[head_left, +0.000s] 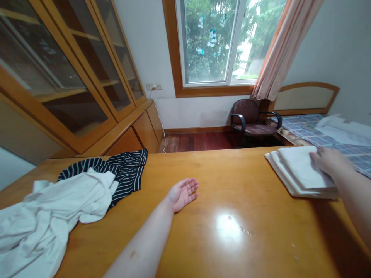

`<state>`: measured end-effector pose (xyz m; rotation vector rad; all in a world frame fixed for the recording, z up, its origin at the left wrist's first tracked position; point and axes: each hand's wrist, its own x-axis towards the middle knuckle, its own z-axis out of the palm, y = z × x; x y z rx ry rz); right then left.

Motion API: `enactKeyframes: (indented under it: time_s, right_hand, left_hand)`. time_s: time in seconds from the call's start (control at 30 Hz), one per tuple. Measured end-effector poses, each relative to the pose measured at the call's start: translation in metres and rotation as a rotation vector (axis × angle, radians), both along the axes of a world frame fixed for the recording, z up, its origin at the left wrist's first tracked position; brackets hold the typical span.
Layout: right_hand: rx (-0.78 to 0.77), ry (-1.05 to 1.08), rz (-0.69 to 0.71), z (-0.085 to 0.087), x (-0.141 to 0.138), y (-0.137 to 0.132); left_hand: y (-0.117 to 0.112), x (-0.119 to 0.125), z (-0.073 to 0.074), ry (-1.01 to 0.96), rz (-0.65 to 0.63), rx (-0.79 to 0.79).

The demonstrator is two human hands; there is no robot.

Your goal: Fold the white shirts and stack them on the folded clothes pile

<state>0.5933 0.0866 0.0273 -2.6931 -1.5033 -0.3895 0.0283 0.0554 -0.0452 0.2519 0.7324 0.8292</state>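
On table (232, 181), two folded cloths (298, 170) under flat right hand (329, 160), left hand (184, 193) open, one white garment (58, 208), one striped garment (127, 170)

Our two forearms (145, 243) are bare, as are our left hand (183, 193) and right hand (329, 160); a small spot (132, 254) marks the left forearm
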Motion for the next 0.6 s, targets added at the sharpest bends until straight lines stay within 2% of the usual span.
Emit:
enactKeyframes:
  time_s: [0.03, 0.1, 0.17, 0.33, 0.47, 0.6]
  right_hand:
    - [0.012, 0.051, -0.008, -0.002, -0.011, 0.0]
    - [0.029, 0.105, 0.082, -0.009, -0.033, 0.0]
    - [-0.003, 0.164, 0.063, -0.02, -0.05, -0.002]
    - [0.041, 0.233, 0.04, -0.045, -0.058, -0.004]
    - [0.042, 0.263, 0.054, -0.046, -0.056, -0.006]
    - [0.083, 0.257, 0.036, -0.036, -0.062, -0.005]
  left_hand:
    - [0.0, 0.0, 0.0, 0.002, 0.0, 0.0]
    - [0.0, 0.0, 0.0, 0.006, -0.001, 0.0]
    - [-0.001, 0.0, 0.001, 0.004, -0.002, 0.006]
    - [-0.001, 0.0, 0.001, 0.012, -0.004, 0.011]
    - [-0.001, 0.0, -0.001, 0.008, -0.004, 0.005]
    - [0.0, -0.001, -0.003, 0.012, 0.002, 0.014]
